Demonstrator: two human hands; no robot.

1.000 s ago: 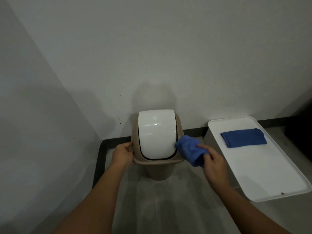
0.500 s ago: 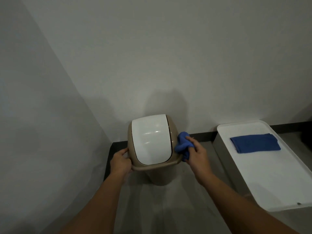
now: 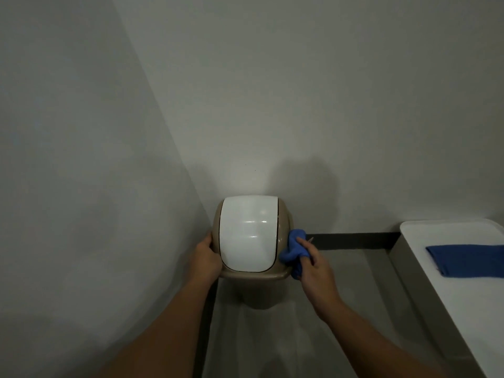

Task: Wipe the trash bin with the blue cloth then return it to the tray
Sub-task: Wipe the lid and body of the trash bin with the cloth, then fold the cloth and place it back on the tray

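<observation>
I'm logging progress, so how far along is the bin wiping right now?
Done: the blue cloth is off the tray and bunched in the right hand. In hand: it presses against the trash bin rim's right side while the left hand steadies the bin. Left: finishing the wipe, then returning the cloth beside the folded cloth.

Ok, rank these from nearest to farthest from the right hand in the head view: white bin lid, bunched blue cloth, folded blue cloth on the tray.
1. Bunched blue cloth, gripped in the right hand.
2. White bin lid, just left of it.
3. Folded blue cloth, far right on the tray.
</observation>
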